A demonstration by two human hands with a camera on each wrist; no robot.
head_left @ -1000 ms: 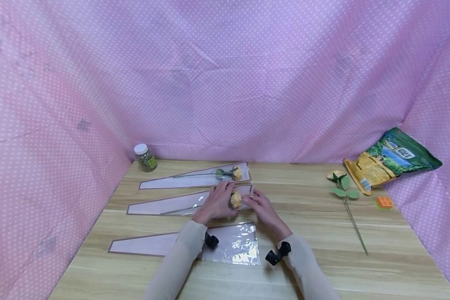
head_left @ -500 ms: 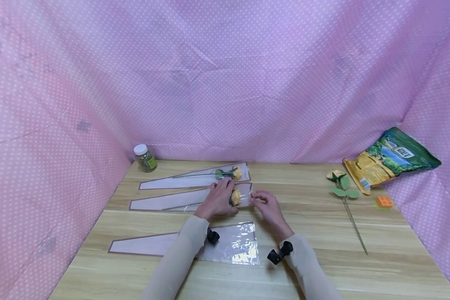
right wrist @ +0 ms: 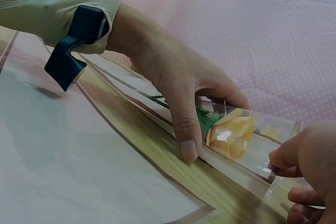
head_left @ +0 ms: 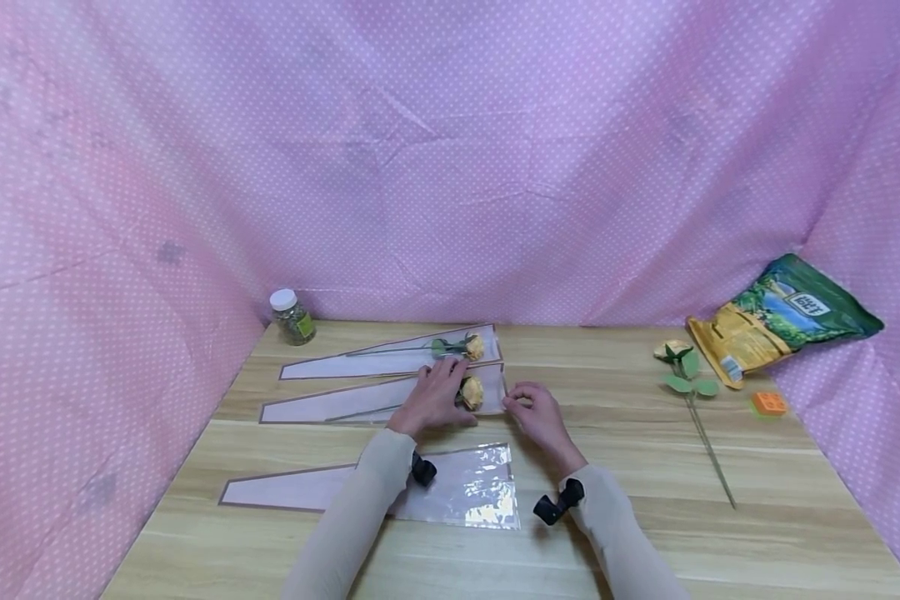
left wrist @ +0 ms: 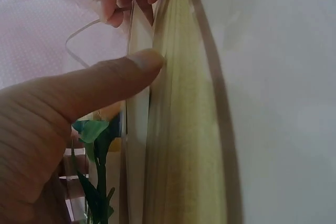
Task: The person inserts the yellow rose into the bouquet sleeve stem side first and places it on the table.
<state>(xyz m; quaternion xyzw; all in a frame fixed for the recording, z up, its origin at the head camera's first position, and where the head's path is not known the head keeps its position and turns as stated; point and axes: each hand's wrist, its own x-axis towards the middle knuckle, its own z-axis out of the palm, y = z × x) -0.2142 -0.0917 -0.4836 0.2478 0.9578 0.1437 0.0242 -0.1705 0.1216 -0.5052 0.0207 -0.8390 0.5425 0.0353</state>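
Observation:
In the head view my left hand (head_left: pixel 437 397) spans the middle clear flower sleeve (head_left: pixel 300 407), its thumb at the near edge and fingers toward the far edge. Inside lies a yellow artificial rose (head_left: pixel 472 392); my left hand covers part of its stem. My right hand (head_left: pixel 537 418) pinches the near corner of the sleeve's wide right end between thumb and forefinger. The right wrist view shows the rose (right wrist: pixel 231 134) under the shiny film, with the left thumb (right wrist: pixel 187 137) beside it. Green leaves (left wrist: pixel 97 135) show below the left hand in the left wrist view.
Behind lies another sleeve (head_left: pixel 315 367) holding a rose (head_left: pixel 475 346). A flat sleeve (head_left: pixel 285 489) lies nearer, partly under the left forearm. To the right are a loose rose (head_left: pixel 692 387), an orange block (head_left: pixel 769 403) and a green-yellow bag (head_left: pixel 783 321). A jar (head_left: pixel 293 318) stands back left.
The middle sleeve has shifted slightly right and away from me. My right hand has moved a little right, from beside the bloom to the sleeve's end corner. My left hand stays nearly in place.

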